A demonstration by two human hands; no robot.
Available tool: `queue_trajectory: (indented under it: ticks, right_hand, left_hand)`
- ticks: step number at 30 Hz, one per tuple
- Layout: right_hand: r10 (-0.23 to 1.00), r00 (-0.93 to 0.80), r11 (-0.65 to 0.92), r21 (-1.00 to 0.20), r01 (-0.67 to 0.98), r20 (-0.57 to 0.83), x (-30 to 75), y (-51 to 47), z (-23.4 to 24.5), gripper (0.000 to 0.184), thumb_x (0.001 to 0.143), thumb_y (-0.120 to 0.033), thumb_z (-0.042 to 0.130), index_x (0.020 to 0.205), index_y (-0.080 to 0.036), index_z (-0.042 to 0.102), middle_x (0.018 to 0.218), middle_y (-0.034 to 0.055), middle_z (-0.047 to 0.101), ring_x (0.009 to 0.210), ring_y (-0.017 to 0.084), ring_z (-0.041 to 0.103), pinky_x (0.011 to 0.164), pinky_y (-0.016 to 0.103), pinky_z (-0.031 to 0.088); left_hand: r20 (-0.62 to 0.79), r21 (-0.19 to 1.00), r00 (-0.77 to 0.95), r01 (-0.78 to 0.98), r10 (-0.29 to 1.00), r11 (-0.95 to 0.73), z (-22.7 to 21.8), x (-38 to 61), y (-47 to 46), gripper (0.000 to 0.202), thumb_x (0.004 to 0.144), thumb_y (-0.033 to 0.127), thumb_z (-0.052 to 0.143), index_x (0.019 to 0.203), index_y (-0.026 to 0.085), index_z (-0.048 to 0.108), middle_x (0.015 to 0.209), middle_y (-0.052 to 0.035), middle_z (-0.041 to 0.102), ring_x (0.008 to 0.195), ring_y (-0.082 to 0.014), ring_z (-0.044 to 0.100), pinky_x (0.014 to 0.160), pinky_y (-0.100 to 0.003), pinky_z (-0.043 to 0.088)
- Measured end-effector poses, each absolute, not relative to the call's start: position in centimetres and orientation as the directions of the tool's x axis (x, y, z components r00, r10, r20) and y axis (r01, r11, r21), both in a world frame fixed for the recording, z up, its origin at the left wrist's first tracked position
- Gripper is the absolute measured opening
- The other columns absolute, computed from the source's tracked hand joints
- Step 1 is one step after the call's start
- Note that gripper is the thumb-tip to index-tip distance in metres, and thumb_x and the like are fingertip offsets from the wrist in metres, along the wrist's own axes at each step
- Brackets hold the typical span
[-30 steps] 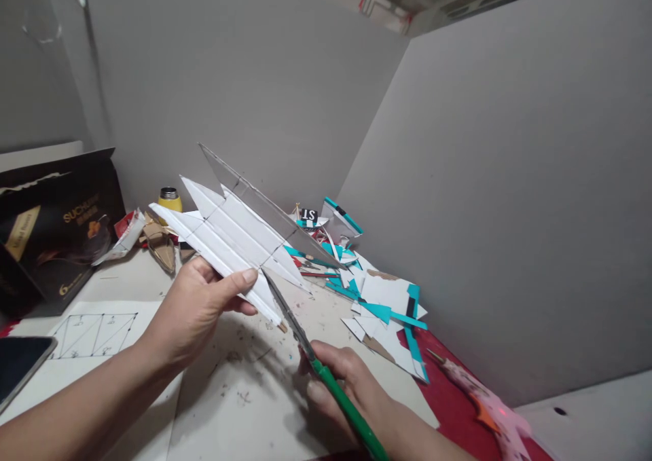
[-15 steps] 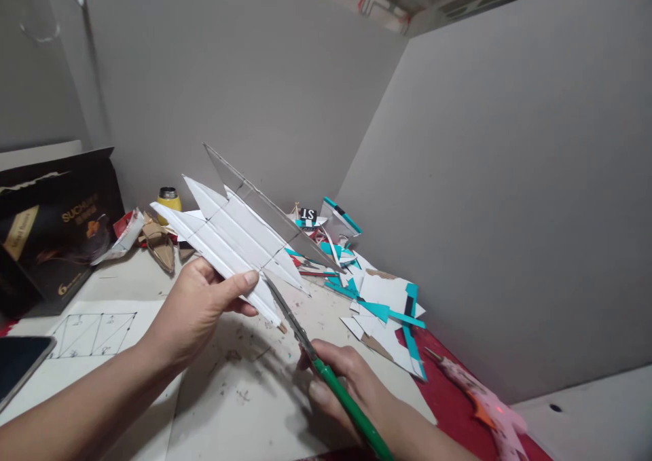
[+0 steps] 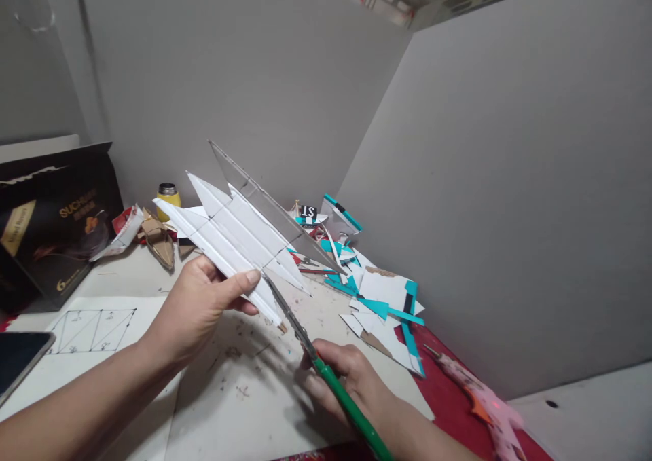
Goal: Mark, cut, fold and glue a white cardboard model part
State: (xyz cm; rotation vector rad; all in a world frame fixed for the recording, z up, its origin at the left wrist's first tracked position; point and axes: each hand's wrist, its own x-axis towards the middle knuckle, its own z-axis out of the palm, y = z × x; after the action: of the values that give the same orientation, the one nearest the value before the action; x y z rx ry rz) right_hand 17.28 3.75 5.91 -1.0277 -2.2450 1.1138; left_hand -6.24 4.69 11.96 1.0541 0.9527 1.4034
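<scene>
My left hand (image 3: 219,291) pinches a folded white card piece (image 3: 249,227) along its near edge, thumb on top. The piece is held tilted above the table, with pointed ends, lengthwise folds and dark pencil lines across it; its far panel looks grey. Green-handled scissors (image 3: 333,383) are gripped in my right hand (image 3: 351,386). Their blades reach up to the card beside my left thumb, near a pencil line. How far the blades are parted, I cannot make out.
White and teal card scraps (image 3: 382,311) lie on the right. A pink glue gun (image 3: 481,400) rests on red cloth (image 3: 438,386). At left are a black box (image 3: 56,223), a yellow jar (image 3: 168,201), a brown boat-shaped piece (image 3: 159,240), a drawn sheet (image 3: 94,330) and a dark-screened device (image 3: 20,362).
Both hands, the card and the scissors hold nearly the same pose. Only a slight shift of the whole view shows.
</scene>
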Motion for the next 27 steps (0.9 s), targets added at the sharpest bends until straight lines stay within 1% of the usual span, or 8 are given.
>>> queue_trajectory:
  ticks: [3, 6, 9, 14, 17, 21, 27]
  right_hand:
    - [0.765, -0.638, 0.423, -0.818, 0.391, 0.090, 17.3, 3.8, 5.6, 0.023, 0.092, -0.037, 0.050, 0.076, -0.021, 0.044, 0.062, -0.0065, 0.034, 0.056, 0.010, 0.032, 0.052, 0.022, 0.031]
    - [0.755, -0.643, 0.437, -0.829, 0.349, 0.127, 17.3, 3.8, 5.2, 0.024, 0.091, -0.035, 0.051, 0.075, -0.021, 0.042, 0.061, -0.0070, 0.032, 0.054, 0.010, 0.030, 0.050, 0.022, 0.030]
    - [0.756, -0.642, 0.422, -0.845, 0.328, 0.129, 17.2, 3.8, 4.7, 0.026, 0.091, -0.036, 0.051, 0.073, -0.021, 0.041, 0.060, -0.0069, 0.030, 0.054, 0.010, 0.029, 0.050, 0.022, 0.029]
    - [0.765, -0.633, 0.395, -0.865, 0.310, 0.123, 17.2, 3.6, 4.4, 0.028, 0.091, -0.040, 0.050, 0.073, -0.021, 0.040, 0.060, -0.0064, 0.033, 0.054, 0.010, 0.030, 0.049, 0.023, 0.029]
    - [0.770, -0.625, 0.398, -0.864, 0.310, 0.130, 17.1, 3.4, 4.5, 0.028, 0.092, -0.039, 0.048, 0.073, -0.021, 0.038, 0.060, -0.0065, 0.032, 0.053, 0.010, 0.029, 0.048, 0.023, 0.028]
    - [0.778, -0.615, 0.411, -0.845, 0.341, 0.131, 17.1, 3.4, 4.3, 0.028, 0.091, -0.038, 0.049, 0.071, -0.022, 0.038, 0.059, -0.0070, 0.030, 0.053, 0.010, 0.028, 0.048, 0.023, 0.027]
    - [0.795, -0.591, 0.415, -0.833, 0.366, 0.136, 17.1, 3.3, 3.6, 0.027, 0.091, -0.036, 0.052, 0.073, -0.022, 0.039, 0.058, -0.0079, 0.029, 0.051, 0.009, 0.027, 0.046, 0.023, 0.027]
  left_hand:
    - [0.089, 0.954, -0.013, -0.286, 0.996, -0.089, 11.9, -6.2, 4.7, 0.031, 0.067, 0.024, 0.082, 0.095, 0.014, 0.073, 0.086, -0.0063, 0.074, 0.069, -0.0167, 0.065, 0.053, -0.023, 0.056]
    - [0.081, 0.957, -0.021, -0.279, 0.996, -0.084, 11.9, -6.2, 4.7, 0.031, 0.068, 0.027, 0.082, 0.094, 0.014, 0.072, 0.085, -0.0063, 0.074, 0.069, -0.0168, 0.065, 0.054, -0.024, 0.056]
    - [0.076, 0.961, -0.017, -0.265, 0.997, -0.078, 11.9, -6.1, 4.7, 0.032, 0.069, 0.030, 0.082, 0.095, 0.013, 0.072, 0.085, -0.0066, 0.074, 0.069, -0.0170, 0.065, 0.055, -0.025, 0.057]
    - [0.084, 0.961, -0.004, -0.266, 0.996, -0.082, 11.8, -6.1, 4.7, 0.028, 0.070, 0.028, 0.081, 0.093, 0.014, 0.072, 0.084, -0.0056, 0.074, 0.070, -0.0164, 0.065, 0.056, -0.024, 0.057]
    - [0.084, 0.958, -0.012, -0.276, 0.996, -0.084, 11.8, -6.1, 4.6, 0.024, 0.070, 0.027, 0.081, 0.089, 0.015, 0.073, 0.081, -0.0044, 0.073, 0.067, -0.0150, 0.065, 0.055, -0.022, 0.056]
    - [0.087, 0.954, -0.024, -0.287, 0.996, -0.090, 11.7, -6.0, 4.6, 0.025, 0.069, 0.027, 0.082, 0.089, 0.015, 0.073, 0.080, -0.0040, 0.073, 0.067, -0.0147, 0.065, 0.053, -0.021, 0.055]
    - [0.071, 0.950, 0.006, -0.307, 0.997, -0.066, 11.6, -6.0, 4.7, 0.027, 0.070, 0.025, 0.081, 0.095, 0.016, 0.074, 0.082, -0.0038, 0.073, 0.069, -0.0149, 0.066, 0.054, -0.020, 0.056]
